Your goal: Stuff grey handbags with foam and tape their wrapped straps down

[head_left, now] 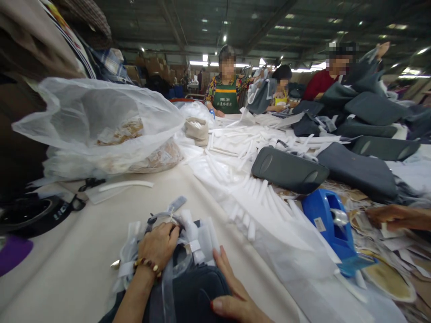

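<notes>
Gripping white foam strips [192,229] just beyond the dark grey fabric pad [191,291], left hand [158,246] closed; right hand [232,296] flat on it

We see a long table [77,260] under cream cloth, running from the lower left toward the upper middle. At upper left a clear plastic bag [101,112] lies on it, with black scissors [89,183] and a white strip [126,184] just below. White strips [242,197] heap across the middle. Grey padded covers [289,169] and a blue tape dispenser [328,224] lie at right, and a dark grey cover [195,291] at the bottom edge.
</notes>
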### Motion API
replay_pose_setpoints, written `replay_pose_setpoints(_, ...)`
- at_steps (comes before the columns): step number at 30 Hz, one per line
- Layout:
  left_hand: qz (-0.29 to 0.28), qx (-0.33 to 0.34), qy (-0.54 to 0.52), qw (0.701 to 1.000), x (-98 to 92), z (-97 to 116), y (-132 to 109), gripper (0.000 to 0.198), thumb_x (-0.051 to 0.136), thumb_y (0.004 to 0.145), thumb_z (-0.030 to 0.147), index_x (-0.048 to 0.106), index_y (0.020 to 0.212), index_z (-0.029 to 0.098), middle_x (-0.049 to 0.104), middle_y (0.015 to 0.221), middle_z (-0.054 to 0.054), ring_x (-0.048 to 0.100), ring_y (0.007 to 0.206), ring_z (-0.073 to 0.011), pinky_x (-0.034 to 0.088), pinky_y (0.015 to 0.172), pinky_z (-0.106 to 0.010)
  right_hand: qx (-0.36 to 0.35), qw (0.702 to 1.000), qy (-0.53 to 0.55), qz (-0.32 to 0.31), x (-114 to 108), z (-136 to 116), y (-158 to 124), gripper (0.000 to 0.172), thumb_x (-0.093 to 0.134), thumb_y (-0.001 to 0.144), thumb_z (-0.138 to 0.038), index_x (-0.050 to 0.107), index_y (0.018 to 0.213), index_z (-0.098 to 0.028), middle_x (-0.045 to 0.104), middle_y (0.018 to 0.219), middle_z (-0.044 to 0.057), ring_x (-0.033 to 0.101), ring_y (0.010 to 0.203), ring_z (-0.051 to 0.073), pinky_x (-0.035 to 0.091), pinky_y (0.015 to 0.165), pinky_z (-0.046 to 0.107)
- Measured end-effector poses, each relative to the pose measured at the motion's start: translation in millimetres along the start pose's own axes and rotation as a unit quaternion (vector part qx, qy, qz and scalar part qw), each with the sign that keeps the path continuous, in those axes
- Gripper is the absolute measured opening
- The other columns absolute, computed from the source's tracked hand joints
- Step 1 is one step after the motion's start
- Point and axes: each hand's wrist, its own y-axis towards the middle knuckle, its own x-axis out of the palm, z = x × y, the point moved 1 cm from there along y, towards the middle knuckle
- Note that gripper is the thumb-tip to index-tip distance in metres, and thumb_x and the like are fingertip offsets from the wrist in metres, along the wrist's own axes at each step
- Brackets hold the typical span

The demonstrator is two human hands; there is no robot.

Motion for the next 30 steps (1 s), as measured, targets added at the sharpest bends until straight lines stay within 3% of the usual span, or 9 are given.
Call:
replay_pose_setpoints(8,0.017,0.036,0.005,0.999,9.1,22.9,-27.3,0.031,0.032,0.092,0.026,0.062,0.093,0.017,0.067,0.099,-0.009,0.062,0.096,-0.0235,0.043,0.079,-0.035,-0.015,0.999,-0.026,0.021,-10.1,10.1,-37.0,0.080,0.060,0.075,-0.058,0.027,0.141,-0.027,0.004,0.152,-0.003,-0.002,0.140,0.020,-0.001,0.113,0.038)
replay_pose_setpoints(13,0.016,0.055,-0.001,0.998,-0.6,22.4,-27.8,0.031,0.033,0.092,0.025,0.063,0.093,0.018,0.069,0.097,-0.006,0.064,0.092,-0.0200,0.046,0.080,-0.032,0.009,0.996,0.060,0.063,-5.8,9.2,-38.7,0.094,0.066,0.072,-0.056,0.018,0.144,-0.020,0.016,0.151,0.003,0.015,0.139,0.022,0.004,0.113,0.039)
replay_pose_setpoints(16,0.040,0.079,0.009,0.996,-3.3,25.7,-51.5,0.030,0.034,0.091,0.020,0.063,0.094,0.015,0.067,0.101,-0.009,0.061,0.098,-0.0205,0.046,0.087,-0.032,0.008,0.995,0.059,0.074,-3.0,7.9,-37.4,0.098,0.067,0.068,-0.059,0.021,0.144,-0.018,0.017,0.151,0.005,0.015,0.140,0.023,0.003,0.114,0.039)
replay_pose_setpoints(18,0.108,0.130,0.023,0.985,5.2,31.0,-77.2,0.030,0.036,0.090,0.023,0.063,0.100,0.013,0.064,0.109,-0.012,0.058,0.104,-0.0244,0.045,0.091,-0.037,-0.004,0.995,0.062,0.077,-2.6,7.8,-37.4,0.100,0.067,0.067,-0.060,0.022,0.144,-0.016,0.019,0.151,0.007,0.016,0.139,0.024,0.003,0.114,0.039)
replay_pose_setpoints(19,0.190,0.192,0.034,0.962,12.1,34.3,-90.6,0.030,0.039,0.089,0.026,0.062,0.104,0.013,0.064,0.110,-0.012,0.058,0.105,-0.0257,0.046,0.089,-0.038,-0.014,0.995,0.061,0.074,-2.8,7.8,-37.7,0.100,0.066,0.067,-0.061,0.023,0.144,-0.014,0.020,0.150,0.008,0.016,0.139,0.024,0.003,0.114,0.039)
replay_pose_setpoints(22,0.355,0.373,0.083,0.853,39.4,40.4,-119.5,0.036,0.045,0.084,0.024,0.058,0.115,0.010,0.061,0.119,-0.012,0.053,0.113,-0.0277,0.046,0.089,-0.035,-0.037,0.996,0.050,0.059,-3.6,7.4,-38.8,0.096,0.063,0.070,-0.057,0.023,0.144,-0.010,0.025,0.149,0.010,0.017,0.139,0.025,0.005,0.114,0.039)
replay_pose_setpoints(25,0.385,0.395,0.094,0.829,58.6,38.7,-121.6,0.041,0.046,0.084,0.025,0.055,0.120,0.009,0.060,0.123,-0.012,0.051,0.117,-0.0271,0.046,0.090,-0.032,-0.073,0.993,-0.045,0.086,1.2,3.1,-34.7,0.083,0.060,0.076,-0.042,0.023,0.144,-0.014,0.019,0.151,0.007,0.013,0.139,0.025,0.009,0.114,0.042)
replay_pose_setpoints(27,0.383,0.401,0.073,0.829,63.6,36.0,-115.8,0.048,0.046,0.087,0.029,0.046,0.130,0.009,0.060,0.122,-0.011,0.052,0.116,-0.0257,0.048,0.090,-0.031,-0.153,0.966,-0.161,0.133,11.0,-3.0,-25.1,0.071,0.053,0.082,-0.029,0.022,0.145,-0.019,0.014,0.153,0.003,0.011,0.140,0.022,0.013,0.114,0.041)
replay_pose_setpoints(30,0.358,0.421,0.022,0.833,65.3,28.7,-109.4,0.054,0.045,0.090,0.032,0.035,0.139,0.013,0.063,0.118,-0.009,0.056,0.112,-0.0247,0.051,0.088,-0.031,-0.308,0.868,-0.328,0.209,31.5,-10.4,-2.2,0.061,0.038,0.091,-0.022,0.013,0.147,-0.023,0.024,0.151,0.004,0.023,0.137,0.021,0.024,0.112,0.042)
